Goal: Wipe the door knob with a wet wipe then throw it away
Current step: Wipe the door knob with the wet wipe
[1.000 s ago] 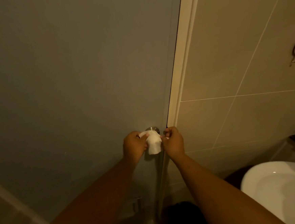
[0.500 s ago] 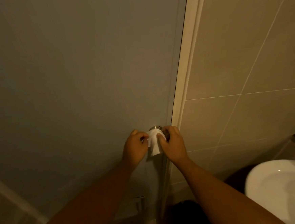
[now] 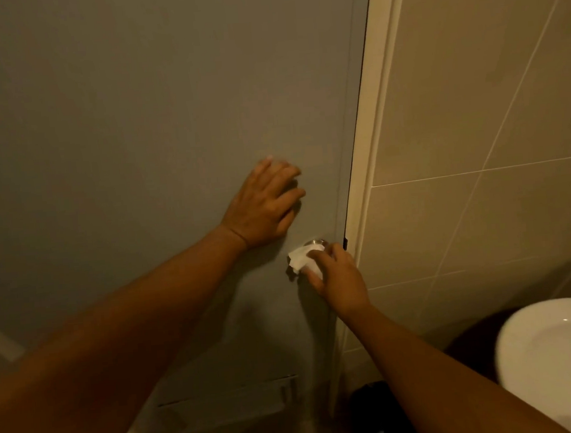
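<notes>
A metal door knob (image 3: 315,242) sits near the right edge of a grey door (image 3: 133,125); only its top rim shows. A white wet wipe (image 3: 301,257) is draped over the knob. My right hand (image 3: 338,277) is closed around the wipe and the knob from below right. My left hand (image 3: 264,206) rests flat on the door above and left of the knob, fingers spread, holding nothing.
A cream door frame (image 3: 374,141) and a beige tiled wall (image 3: 474,116) stand to the right. A white basin (image 3: 562,365) fills the lower right corner. A dark bin (image 3: 378,417) sits on the floor below the knob. A vent grille (image 3: 230,405) is low in the door.
My left hand has let go of the wipe and moved up onto the door panel. My right hand now holds the wipe on the knob alone.
</notes>
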The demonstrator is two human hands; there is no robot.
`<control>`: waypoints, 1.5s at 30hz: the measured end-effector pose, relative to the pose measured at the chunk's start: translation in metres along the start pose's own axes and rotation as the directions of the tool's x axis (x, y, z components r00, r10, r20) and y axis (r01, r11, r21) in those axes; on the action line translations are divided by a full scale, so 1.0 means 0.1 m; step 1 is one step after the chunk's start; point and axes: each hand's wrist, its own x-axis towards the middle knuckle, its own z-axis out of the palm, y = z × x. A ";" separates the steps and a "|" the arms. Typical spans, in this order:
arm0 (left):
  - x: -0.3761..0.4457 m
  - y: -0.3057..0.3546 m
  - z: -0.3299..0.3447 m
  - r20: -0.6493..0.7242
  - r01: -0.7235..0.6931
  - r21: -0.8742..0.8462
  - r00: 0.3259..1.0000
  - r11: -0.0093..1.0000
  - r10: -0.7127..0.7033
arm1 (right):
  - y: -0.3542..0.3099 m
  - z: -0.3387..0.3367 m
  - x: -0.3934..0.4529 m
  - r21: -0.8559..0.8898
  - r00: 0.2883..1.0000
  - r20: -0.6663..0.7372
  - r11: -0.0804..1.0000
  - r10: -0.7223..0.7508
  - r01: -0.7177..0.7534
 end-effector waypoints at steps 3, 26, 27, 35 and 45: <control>0.29 -0.22 -0.11 0.048 -0.122 0.117 0.992 0.986 0.117 | -0.02 0.00 0.02 -0.111 0.995 -0.024 0.990 -0.095 0.092; 0.54 -0.63 -0.02 0.058 -0.227 0.360 0.974 0.905 0.221 | -0.59 0.18 0.13 0.947 0.597 0.290 -0.133 0.748 -0.293; 0.55 -0.63 -0.03 0.058 -0.228 0.361 0.973 0.904 0.222 | -0.58 0.18 0.10 0.947 0.638 0.215 0.003 0.739 -0.322; 0.55 -0.63 -0.03 0.077 -0.226 0.366 0.974 0.903 0.213 | -0.18 0.12 -0.07 -0.102 0.998 -0.029 0.993 0.051 -0.054; 0.56 -0.62 -0.06 0.104 -0.238 0.348 0.971 0.907 0.215 | -0.36 0.15 0.07 0.641 0.818 0.007 0.625 0.575 -0.445</control>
